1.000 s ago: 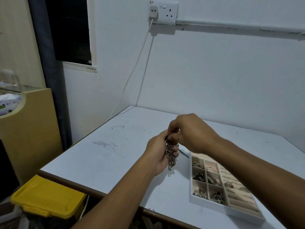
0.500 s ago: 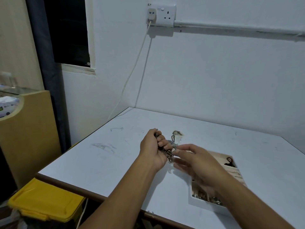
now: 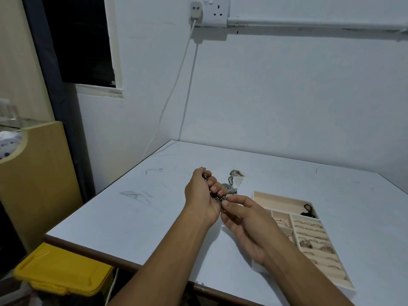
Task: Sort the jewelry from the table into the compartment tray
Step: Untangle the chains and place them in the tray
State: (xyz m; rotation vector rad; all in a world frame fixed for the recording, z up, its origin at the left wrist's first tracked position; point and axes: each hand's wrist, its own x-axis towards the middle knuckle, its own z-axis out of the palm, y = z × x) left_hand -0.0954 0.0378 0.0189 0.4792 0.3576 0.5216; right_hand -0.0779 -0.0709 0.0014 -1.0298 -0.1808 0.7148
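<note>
My left hand [image 3: 202, 195] is curled around a silver metal chain [image 3: 205, 175], which runs through the fist and out at both ends. My right hand [image 3: 247, 219] pinches the chain's lower end with thumb and forefinger, right against the left palm. Behind the hands, on the white table [image 3: 132, 217], lie a wristwatch [image 3: 227, 186] and a small pile of silver jewelry [image 3: 235, 174]. The beige compartment tray [image 3: 284, 200] sits to the right, partly covered by my right forearm. It holds rings in slotted rows, small pieces in square cells, and a dark item [image 3: 308, 210] in its far compartment.
A wall runs close behind the table, with a socket [image 3: 209, 11] and a white cable [image 3: 174, 85] hanging down to the table's back-left corner. A yellow lidded bin [image 3: 61, 270] stands below the table's near-left edge. A wooden cabinet [image 3: 37, 177] stands at the left.
My right hand has come down from above the left hand to beside and below it, now pinching the chain's lower end. The chain is gathered more into my left fist. The view shifted slightly.
</note>
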